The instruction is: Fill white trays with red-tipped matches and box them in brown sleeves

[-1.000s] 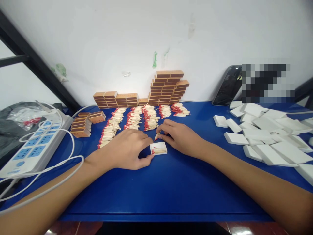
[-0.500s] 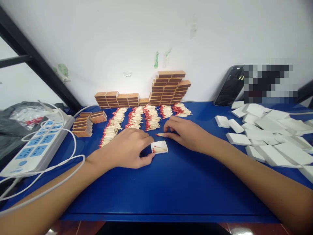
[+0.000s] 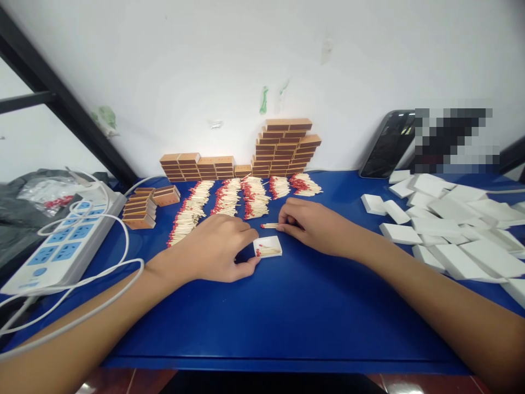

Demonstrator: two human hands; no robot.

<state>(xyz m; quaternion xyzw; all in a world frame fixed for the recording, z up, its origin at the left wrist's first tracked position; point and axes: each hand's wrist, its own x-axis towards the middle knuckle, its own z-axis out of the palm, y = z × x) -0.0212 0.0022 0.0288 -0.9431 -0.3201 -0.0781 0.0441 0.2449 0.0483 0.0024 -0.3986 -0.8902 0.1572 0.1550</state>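
My left hand [image 3: 223,249] grips the left end of a small white matchbox tray [image 3: 275,242] between thumb and fingers. Some red-tipped matches [image 3: 267,252] lie along the near side of that tray. Just behind it, my right hand [image 3: 305,223] pinches the plain ends of a few matches [image 3: 269,225], their red heads pointing left, close to the table. Beyond both hands, loose matches [image 3: 255,200] are spread in several heaps, heads mostly to the left.
Brown matchboxes [image 3: 283,148] are stacked against the wall, with more matchboxes [image 3: 139,209] at the left. White trays [image 3: 455,219] are piled on the right, near a leaning phone [image 3: 385,145]. A power strip [image 3: 61,241] with white cables [image 3: 139,273] borders the left side.
My right hand has turned the pinched matches from pointing toward me to lying level, heads left, and drawn slightly right. My left hand keeps its hold on the tray.
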